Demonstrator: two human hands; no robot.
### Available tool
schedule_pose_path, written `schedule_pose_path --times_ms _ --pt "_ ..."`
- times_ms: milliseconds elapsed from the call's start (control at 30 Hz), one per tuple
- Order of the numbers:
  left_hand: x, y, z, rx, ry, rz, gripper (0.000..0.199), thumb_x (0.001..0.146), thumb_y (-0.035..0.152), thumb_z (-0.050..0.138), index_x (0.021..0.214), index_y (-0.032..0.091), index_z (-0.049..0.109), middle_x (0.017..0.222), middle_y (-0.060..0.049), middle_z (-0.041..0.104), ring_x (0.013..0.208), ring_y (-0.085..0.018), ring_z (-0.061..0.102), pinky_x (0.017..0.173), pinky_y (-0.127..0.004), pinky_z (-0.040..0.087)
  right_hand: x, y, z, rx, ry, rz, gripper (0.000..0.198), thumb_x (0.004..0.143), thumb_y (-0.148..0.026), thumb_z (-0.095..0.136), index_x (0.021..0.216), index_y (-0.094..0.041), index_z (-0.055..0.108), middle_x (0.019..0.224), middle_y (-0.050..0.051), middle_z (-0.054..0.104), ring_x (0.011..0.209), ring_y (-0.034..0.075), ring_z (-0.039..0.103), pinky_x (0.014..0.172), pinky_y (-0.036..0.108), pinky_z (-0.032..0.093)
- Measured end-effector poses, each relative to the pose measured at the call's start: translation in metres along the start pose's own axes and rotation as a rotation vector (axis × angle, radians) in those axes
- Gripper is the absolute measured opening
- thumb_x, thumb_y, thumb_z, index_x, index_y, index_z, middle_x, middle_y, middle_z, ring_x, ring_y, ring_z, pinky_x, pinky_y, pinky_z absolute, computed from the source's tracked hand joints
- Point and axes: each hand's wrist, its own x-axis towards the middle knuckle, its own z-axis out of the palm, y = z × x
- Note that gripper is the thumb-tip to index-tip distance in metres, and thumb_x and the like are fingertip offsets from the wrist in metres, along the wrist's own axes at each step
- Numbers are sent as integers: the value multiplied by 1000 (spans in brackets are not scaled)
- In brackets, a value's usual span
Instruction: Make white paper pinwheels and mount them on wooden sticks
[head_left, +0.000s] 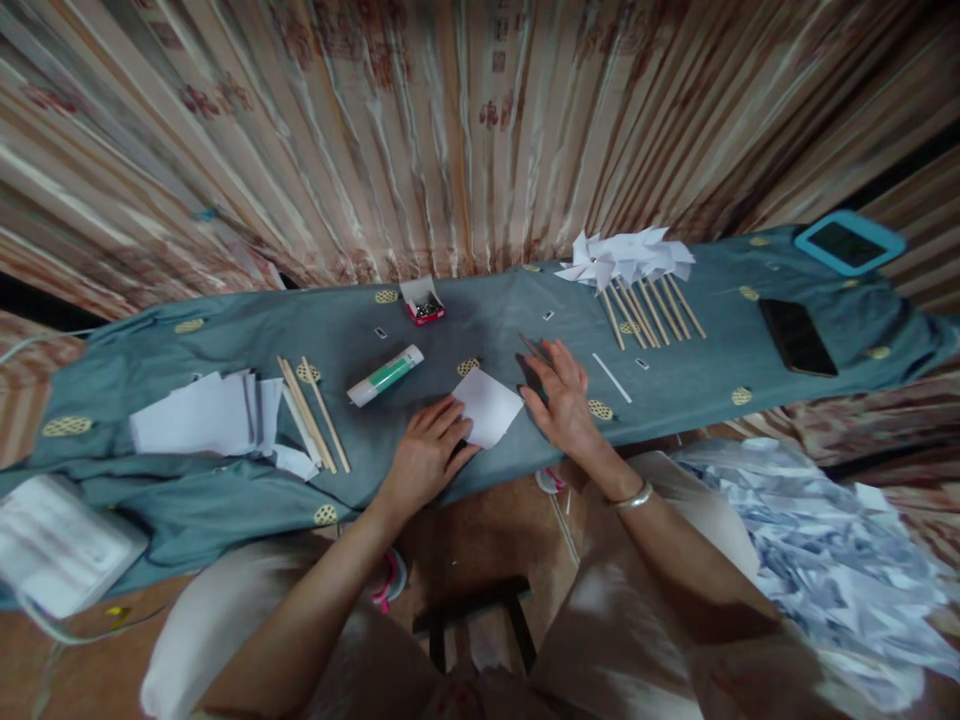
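A small square of white paper [491, 408] lies on the cloth-covered table in front of me. My left hand [426, 455] has the paper's left corner under its fingers, thumb near the lower edge. Just right of the paper is my right hand [561, 398], its thumb and fingers apart. Beneath those fingers a thin grey blade [527, 343] pokes out, with a bit of green near the thumb; it looks like scissors, mostly hidden by the hand. A green-and-white glue tube [387, 376] rests left of the paper. Behind it stands an open red box [424, 305] of small metal pins.
Paper pinwheels on sticks [634, 258] lie at the back right, near a black phone [796, 337] and a blue-framed device [850, 242]. On the left are paper sheets [195, 415] and several wooden sticks [307, 415]. A paper strip [612, 377] lies right. Folded papers [832, 560] are heaped beside my leg.
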Motion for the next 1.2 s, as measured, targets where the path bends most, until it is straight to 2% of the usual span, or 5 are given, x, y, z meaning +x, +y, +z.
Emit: schedule_pose_path --times_ms 233,367,867,1000,1200 --pt "4 -3 0 -60 128 60 20 98 23 52 104 15 70 105 -10 75 99 -22 68 87 -39 56 -17 -40 -18 290 -287 -212 38 84 -21 64 121 -21 62 127 11 66 121 27 57 105 48 43" --pt "1 8 -7 -191 55 19 23 99 22 48 105 15 69 100 -9 74 94 -19 68 85 -33 56 -17 -45 -18 408 -350 -160 10 90 -25 63 97 -21 70 97 5 75 97 22 65 93 40 49" --pt "-11 6 -3 -204 -8 -194 41 99 25 45 140 17 49 114 -12 70 100 -21 69 88 -37 58 5 -33 4 507 -320 164 17 86 -34 64 81 -20 72 72 0 71 66 15 62 63 25 46" --pt "-11 12 -9 -166 -10 -168 38 100 24 45 137 18 50 130 -14 64 118 -23 63 99 -41 55 5 -32 6 465 -275 153 16 87 -32 62 81 -20 72 74 1 72 67 16 62 64 27 45" --pt "-15 36 -4 -13 -98 26 45 99 24 46 142 13 42 153 -19 44 150 -29 27 119 -55 32 8 -32 7 421 -237 111 13 86 -30 64 80 -22 72 83 3 74 77 19 65 74 31 49"
